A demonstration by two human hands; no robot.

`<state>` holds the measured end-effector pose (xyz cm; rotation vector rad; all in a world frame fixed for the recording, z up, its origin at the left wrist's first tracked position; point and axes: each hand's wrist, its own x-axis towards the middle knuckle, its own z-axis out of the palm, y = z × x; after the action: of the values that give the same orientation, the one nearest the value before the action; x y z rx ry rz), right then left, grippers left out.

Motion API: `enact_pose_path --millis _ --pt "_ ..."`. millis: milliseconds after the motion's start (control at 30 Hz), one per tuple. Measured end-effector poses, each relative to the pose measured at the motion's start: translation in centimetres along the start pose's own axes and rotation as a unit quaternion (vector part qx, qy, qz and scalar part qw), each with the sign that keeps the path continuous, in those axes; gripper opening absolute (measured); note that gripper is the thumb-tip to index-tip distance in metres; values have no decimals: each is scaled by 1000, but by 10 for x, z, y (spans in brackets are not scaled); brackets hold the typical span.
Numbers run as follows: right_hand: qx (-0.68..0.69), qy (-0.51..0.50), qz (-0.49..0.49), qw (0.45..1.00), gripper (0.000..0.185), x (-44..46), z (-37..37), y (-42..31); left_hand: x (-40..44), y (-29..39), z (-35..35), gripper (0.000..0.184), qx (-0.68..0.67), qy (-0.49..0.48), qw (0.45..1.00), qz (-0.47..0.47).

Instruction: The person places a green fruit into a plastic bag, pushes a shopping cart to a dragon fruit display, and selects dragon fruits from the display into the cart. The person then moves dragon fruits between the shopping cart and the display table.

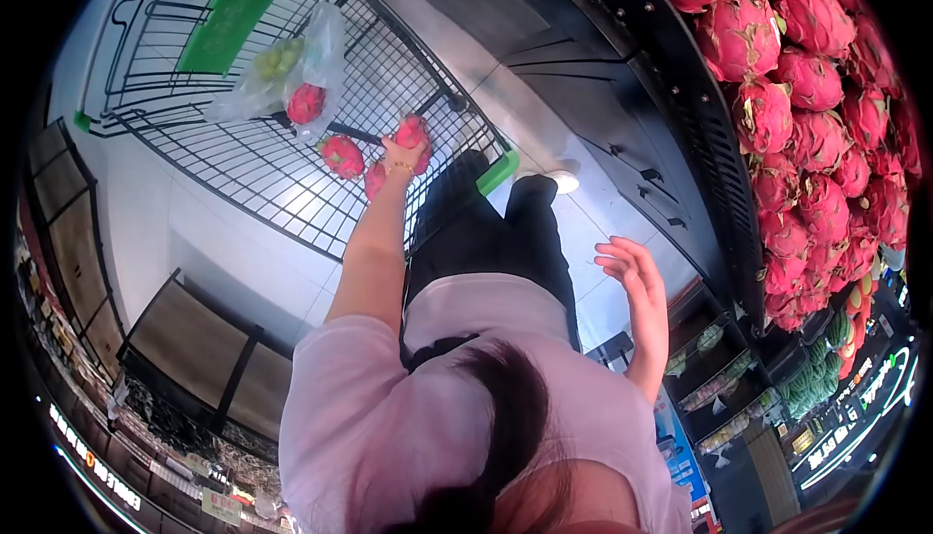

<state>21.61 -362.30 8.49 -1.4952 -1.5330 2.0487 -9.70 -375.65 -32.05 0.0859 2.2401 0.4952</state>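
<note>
My left hand [402,154] reaches down into a wire shopping cart [255,194], its fingers closed around a red dragon fruit [412,130]. Close beside it lie another dragon fruit [342,157] and a partly hidden dragon fruit [375,180] near my wrist. A clear plastic bag [326,43] with green fruit [279,60] sits farther along the cart, and one dragon fruit [306,103] rests against or in it; I cannot tell which. On the other side my right hand [637,291] hangs in the air, open, fingers stretched, holding nothing.
A black display stand [695,77] piled with dragon fruit [816,136] rises on the right. Below it are shelves with watermelons [821,364]. A brown-topped low stand [194,340] is at the lower left. The cart carries a green panel [233,17].
</note>
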Motion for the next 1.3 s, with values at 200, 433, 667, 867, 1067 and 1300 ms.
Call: enact_pose_path --millis 200,433,667,867,1067,1300 --pt "-8 -10 -5 1000 43 2 -1 2 -1 -19 30 100 20 47 999 2" --pt "9 -45 -31 998 36 -1 3 -7 -29 -7 22 91 25 95 993 61" --pt "-36 29 -126 991 32 -12 -35 -28 -43 26 -6 17 -77 -3 947 311" --pt "-42 146 -277 949 26 -29 -102 -71 -79 71 -20 50 -70 140 957 243" --pt "-43 337 -382 860 21 -56 -200 -79 -204 235 -68 44 -216 279 800 485" --pt "70 402 -432 804 17 -72 -303 -73 -406 413 -32 42 -257 255 642 675"
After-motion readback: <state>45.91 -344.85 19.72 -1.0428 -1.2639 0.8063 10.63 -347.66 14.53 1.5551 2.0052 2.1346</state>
